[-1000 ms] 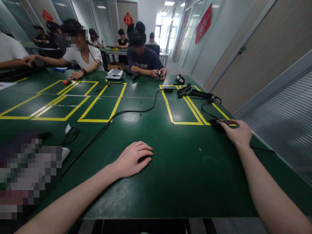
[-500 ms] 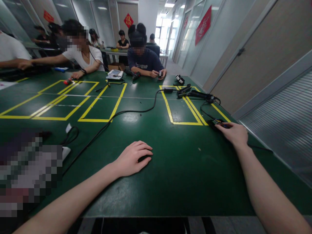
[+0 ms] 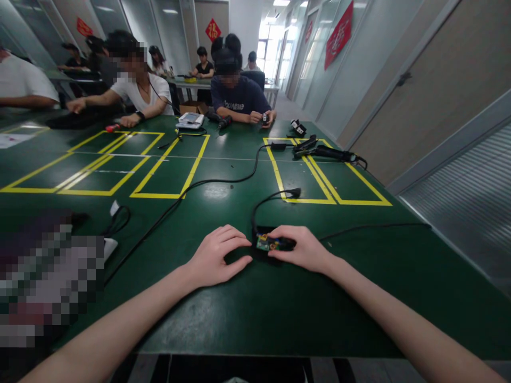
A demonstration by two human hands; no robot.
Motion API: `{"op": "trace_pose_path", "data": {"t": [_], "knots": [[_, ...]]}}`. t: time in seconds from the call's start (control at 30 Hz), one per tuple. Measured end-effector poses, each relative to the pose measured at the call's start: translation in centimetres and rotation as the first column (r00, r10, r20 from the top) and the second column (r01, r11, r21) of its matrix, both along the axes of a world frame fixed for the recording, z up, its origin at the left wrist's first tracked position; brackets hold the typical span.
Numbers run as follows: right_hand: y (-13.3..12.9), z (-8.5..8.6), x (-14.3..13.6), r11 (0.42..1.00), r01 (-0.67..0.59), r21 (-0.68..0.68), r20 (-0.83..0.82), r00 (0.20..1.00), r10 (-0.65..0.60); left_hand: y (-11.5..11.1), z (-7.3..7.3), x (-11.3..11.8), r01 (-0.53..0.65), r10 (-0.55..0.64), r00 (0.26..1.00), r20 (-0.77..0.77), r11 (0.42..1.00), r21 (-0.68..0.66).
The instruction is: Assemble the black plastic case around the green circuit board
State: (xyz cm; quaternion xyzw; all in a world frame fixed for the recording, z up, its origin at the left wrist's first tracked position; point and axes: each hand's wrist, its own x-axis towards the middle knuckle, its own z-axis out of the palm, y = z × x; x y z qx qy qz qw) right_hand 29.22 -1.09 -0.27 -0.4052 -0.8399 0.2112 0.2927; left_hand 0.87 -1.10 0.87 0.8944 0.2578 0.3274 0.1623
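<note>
My right hand [image 3: 305,249] grips a black power adapter [image 3: 282,259] whose case is open, showing a green circuit board [image 3: 263,242] with small yellow and blue parts. The board faces up, in front of me on the table. A short cord with a black plug [image 3: 295,192] curves away from its left end, while a thin cable [image 3: 375,226] runs off to the right behind my hand. My left hand [image 3: 221,255] rests on the table just left of the adapter, thumb and fingers apart, holding nothing. Whether its fingertips touch the case I cannot tell.
Yellow tape [image 3: 159,196] marks rectangles on the green table [image 3: 223,324]. A long black cable [image 3: 167,213] crosses on the left. Farther right lies a black tool-like device [image 3: 327,153]. A drill [image 3: 224,123] and a white device [image 3: 190,121] lie near people seated opposite.
My right hand has brought the adapter from the right side of the table to the middle, beside my left hand. The plug and cord came along. My left hand has barely moved.
</note>
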Motion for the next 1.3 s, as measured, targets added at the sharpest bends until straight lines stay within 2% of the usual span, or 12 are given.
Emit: {"op": "trace_pose_path", "data": {"t": [0.07,0.13,0.23,0.43,0.57,0.63,0.73,0.87,0.97,1.17,1.3], "knots": [[-1.7,0.1,-2.3,0.975,-0.223,0.001,0.0,0.975,0.223,-0.3,0.2,0.0,0.032,-0.031,0.999,-0.028,0.999,0.016],[-2.7,0.2,-3.2,0.955,-0.295,0.035,0.032,0.955,0.293,-0.6,0.3,0.0,0.098,-0.096,0.988,-0.119,0.995,0.01],[-3.0,0.1,-3.1,0.952,-0.293,0.091,0.085,0.954,0.286,-0.8,0.3,0.1,0.139,-0.132,0.962,-0.238,0.99,0.015],[-2.5,-0.2,-2.7,0.934,-0.284,0.219,0.123,0.957,0.262,-0.8,0.3,0.1,0.052,-0.042,0.96,-0.278,0.998,0.029],[-2.6,-0.2,-3.0,0.887,-0.21,0.412,0.001,0.973,0.23,-0.7,0.3,0.1,0.02,-0.026,0.957,-0.288,1.0,-0.023],[-2.6,-0.2,-3.1,0.882,-0.167,0.441,-0.072,0.973,0.22,-0.6,0.2,0.1,0.007,-0.019,0.955,-0.296,0.999,-0.04],[-2.5,-0.4,-3.3,0.907,-0.15,0.393,-0.077,0.978,0.195,-0.5,-0.1,0.2,-0.013,-0.003,0.953,-0.302,0.999,-0.052],[-2.3,-0.4,-3.3,0.958,-0.143,0.249,0.025,0.99,0.141,-0.5,-0.4,0.4,-0.035,0.013,0.95,-0.312,0.997,-0.065],[-2.4,-0.3,-3.3,0.97,-0.168,0.175,0.083,0.984,0.155,-0.5,-0.4,0.4,-0.047,0.024,0.953,-0.303,0.997,-0.067],[-2.5,-0.3,-3.1,0.988,-0.063,0.145,0.091,0.995,0.05,-0.3,-0.5,0.2,-0.055,0.038,0.978,-0.206,0.996,-0.077],[-1.9,-0.7,-2.8,0.989,0.008,0.148,0.084,0.996,-0.021,-0.1,-0.6,0.0,-0.019,0.013,0.997,-0.073,0.996,-0.087]]}}
